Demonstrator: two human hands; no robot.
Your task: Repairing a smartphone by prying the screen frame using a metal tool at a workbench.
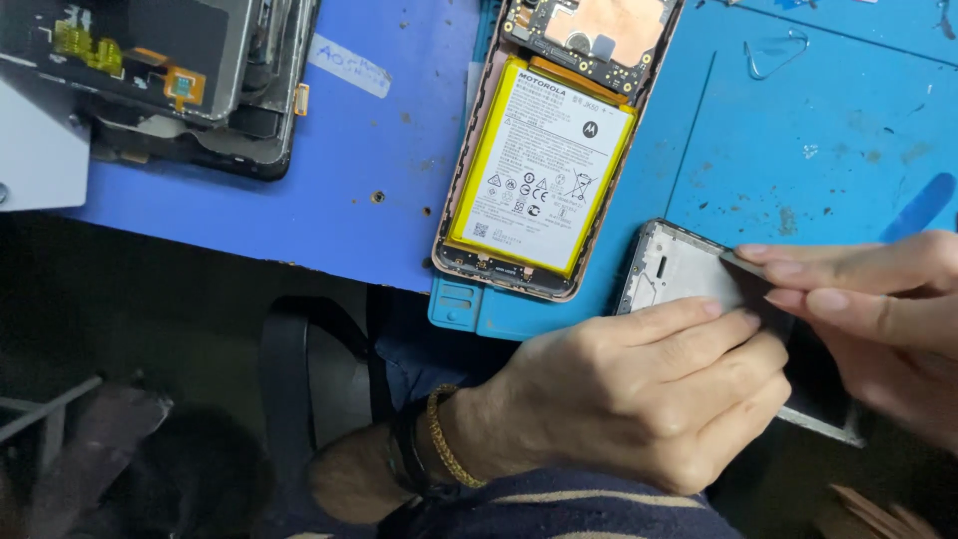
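1. The left hand [639,394] lay over the near part of a phone frame [671,268], fingers bent and pressed onto it, holding it down at the near edge of the tabletop [349,170].
2. The right hand [878,309] came in from the right, its fingers pinched narrow on a thin flat tool [743,265] whose tip touched the frame's right side.
3. The phone frame was a dark-rimmed, pale-faced shell, tilted, resting partly on the light blue mat [818,130] and partly hanging past its near edge; most of its lower half was hidden under both hands.
4. Just beside the frame, to its left, lay an opened phone [554,150] with its back off, showing a white battery [544,165] edged in yellow and a circuit board [594,35] above it.
5. The opened phone sat across the seam between the darker blue tabletop and the light blue mat.
6. At the far left stood a stack of dismantled phone parts [190,80], with orange flex cables showing, well apart from the hands.
7. A strip of white tape [349,65] was stuck to the tabletop near that stack.
8. A bent wire clip [776,55] lay on the mat beyond the hands.
9. The left wrist wore a gold chain bracelet [444,439] next to a dark band.
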